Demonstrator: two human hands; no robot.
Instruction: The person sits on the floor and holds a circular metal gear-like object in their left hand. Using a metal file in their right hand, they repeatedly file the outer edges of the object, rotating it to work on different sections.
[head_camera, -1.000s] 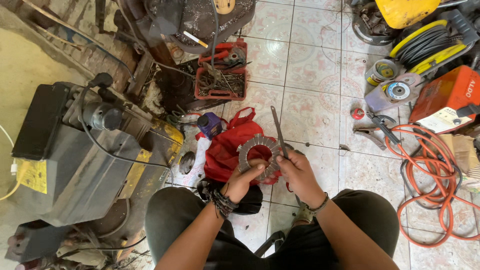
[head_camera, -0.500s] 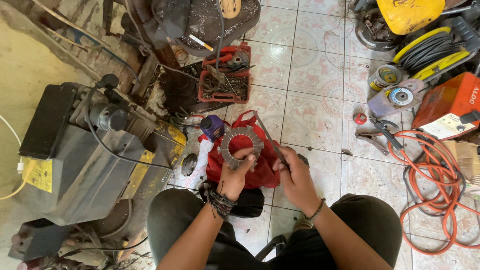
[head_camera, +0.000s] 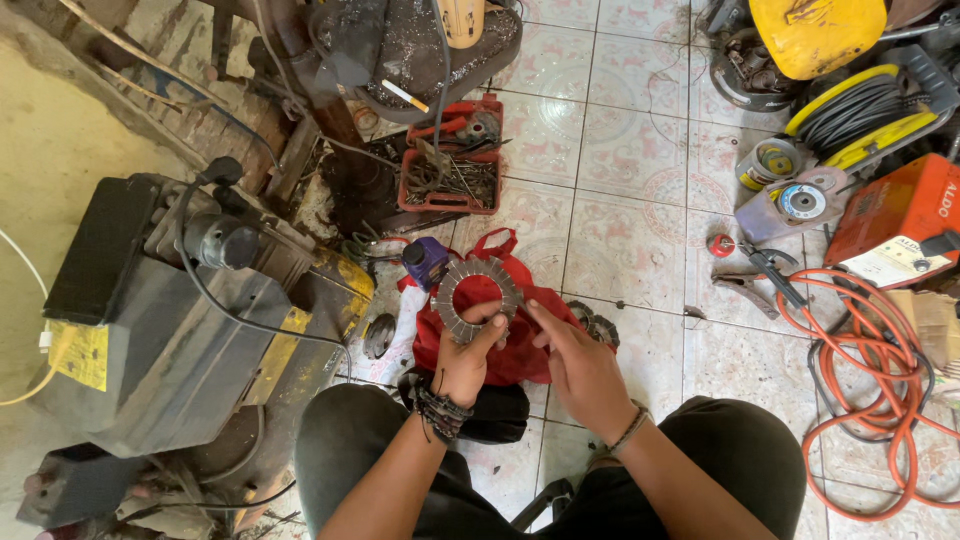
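My left hand (head_camera: 464, 362) holds up a flat grey metal ring with teeth around its rim (head_camera: 478, 298), gripping it at the lower edge. My right hand (head_camera: 572, 365) is just right of it with fingers stretched out and nothing in them, the index finger pointing towards the ring. Both hands hover over a red cloth bag (head_camera: 520, 350) lying on the tiled floor. Another toothed metal part (head_camera: 598, 323) lies on the floor at the bag's right edge. The thin metal bar is out of sight.
A large grey machine (head_camera: 170, 330) stands at the left. A red tray of tools (head_camera: 450, 170) sits ahead, a dark blue bottle (head_camera: 425, 260) by the bag. To the right are pliers (head_camera: 765, 268), a coiled orange hose (head_camera: 860, 390), an orange box-shaped machine (head_camera: 900, 215) and a yellow cable reel (head_camera: 860, 100).
My left hand raised the toothed ring up and to the left. My right hand held a thin metal bar before; now the bar is gone from it and its fingers are spread.
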